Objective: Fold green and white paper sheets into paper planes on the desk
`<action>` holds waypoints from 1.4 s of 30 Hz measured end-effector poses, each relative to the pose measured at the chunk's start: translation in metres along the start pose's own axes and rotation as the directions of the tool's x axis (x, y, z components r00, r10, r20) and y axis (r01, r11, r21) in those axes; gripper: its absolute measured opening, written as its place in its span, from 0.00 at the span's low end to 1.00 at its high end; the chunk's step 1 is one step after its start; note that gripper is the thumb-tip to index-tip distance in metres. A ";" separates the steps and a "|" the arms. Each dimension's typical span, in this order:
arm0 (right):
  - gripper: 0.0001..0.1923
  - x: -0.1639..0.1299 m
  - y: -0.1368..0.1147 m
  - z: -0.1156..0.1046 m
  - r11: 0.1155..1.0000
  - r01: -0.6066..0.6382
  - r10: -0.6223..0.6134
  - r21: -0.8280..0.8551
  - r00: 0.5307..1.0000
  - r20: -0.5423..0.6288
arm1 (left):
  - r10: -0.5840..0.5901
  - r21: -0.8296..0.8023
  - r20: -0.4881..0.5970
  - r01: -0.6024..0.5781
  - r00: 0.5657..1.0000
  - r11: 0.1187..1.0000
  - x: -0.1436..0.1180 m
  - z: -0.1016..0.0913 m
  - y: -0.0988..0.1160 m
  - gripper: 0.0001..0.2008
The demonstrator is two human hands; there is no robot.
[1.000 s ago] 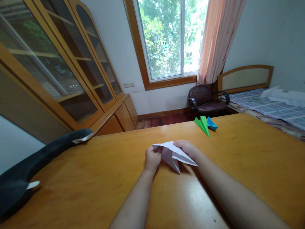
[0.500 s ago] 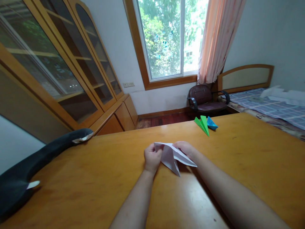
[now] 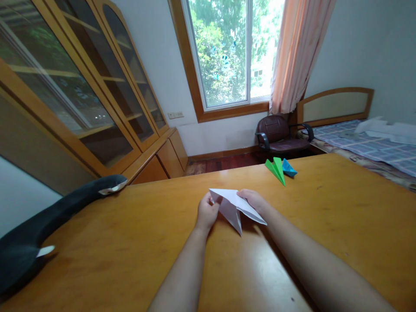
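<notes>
Both hands have a grip on the white paper plane (image 3: 234, 207), pinched between them just above the middle of the wooden surface (image 3: 325, 225). On the near-left corner of the folded sheet the left hand (image 3: 206, 213) is closed, thumb on top; the right hand (image 3: 256, 202) is closed over the upper right fold, fingers curled on its far edge. One pointed flap hangs down toward the wood and a second wing juts out to the right, so the plane looks half shaped and loosely spread rather than pressed flat. As a judgement, the chief risk is a crooked crease: held in the air with nothing firm beneath it, the layers could slide against each other and the wings would come out uneven. Pulling the two hands apart too hard could also tear the thin sheet at the nose, or crumple the hanging point if it is pushed onto the wood. A green paper plane (image 3: 276, 170) and a blue paper plane (image 3: 288, 169) lie touching each other near the far edge, well apart from the hands. A dark stuffed toy (image 3: 48, 221) lies along the left edge.
</notes>
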State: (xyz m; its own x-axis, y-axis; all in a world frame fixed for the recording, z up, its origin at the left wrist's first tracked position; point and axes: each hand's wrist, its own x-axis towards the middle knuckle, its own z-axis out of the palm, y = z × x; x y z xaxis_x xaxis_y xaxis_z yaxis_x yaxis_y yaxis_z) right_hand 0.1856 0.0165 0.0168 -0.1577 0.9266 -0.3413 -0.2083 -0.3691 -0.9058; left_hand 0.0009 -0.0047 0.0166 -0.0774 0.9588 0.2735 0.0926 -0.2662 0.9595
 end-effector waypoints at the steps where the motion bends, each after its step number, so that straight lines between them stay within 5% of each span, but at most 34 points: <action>1: 0.06 0.000 0.000 -0.001 1.000 0.007 -0.007 0.020 1.000 0.003 | 0.021 0.045 0.045 -0.023 0.999 0.999 0.002 -0.004 0.000 0.15; 5: 0.05 0.001 0.000 -0.003 0.998 0.001 -0.001 0.066 1.000 0.003 | 0.074 0.134 0.217 -0.105 0.973 0.985 0.008 -0.020 0.002 0.17; 11: 0.06 0.001 0.001 -0.002 0.997 0.072 -0.072 0.008 0.997 0.033 | -0.116 0.025 0.426 0.116 0.897 0.993 0.008 -0.032 -0.001 0.26; 17: 0.10 0.001 0.003 -0.001 0.980 0.124 -0.129 -0.157 0.991 -0.022 | -0.152 -0.008 0.433 0.172 0.889 0.985 0.007 -0.031 -0.005 0.26; 26: 0.12 0.004 0.010 0.002 0.883 0.262 -0.329 -0.389 0.937 -0.116 | -0.116 0.139 0.360 0.070 0.926 0.988 0.003 -0.025 -0.003 0.15; 35: 0.10 0.010 0.011 -0.006 0.841 0.341 -0.430 -0.419 0.893 -0.136 | -0.253 0.096 0.526 0.239 0.812 0.966 0.005 -0.037 0.004 0.25; 42: 0.08 0.014 0.012 -0.012 0.791 0.375 -0.439 -0.484 0.898 -0.022 | -0.256 0.043 0.424 0.263 0.869 0.964 0.006 -0.031 -0.008 0.21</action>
State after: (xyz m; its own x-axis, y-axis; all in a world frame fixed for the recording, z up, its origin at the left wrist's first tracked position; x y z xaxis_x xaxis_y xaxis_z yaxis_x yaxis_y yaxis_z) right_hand 0.1924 0.0259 -0.0015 -0.0291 0.9959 0.0854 0.2437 0.0899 -0.9657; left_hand -0.0311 -0.0004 0.0129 0.3303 0.9432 -0.0367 0.1112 -0.0003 0.9938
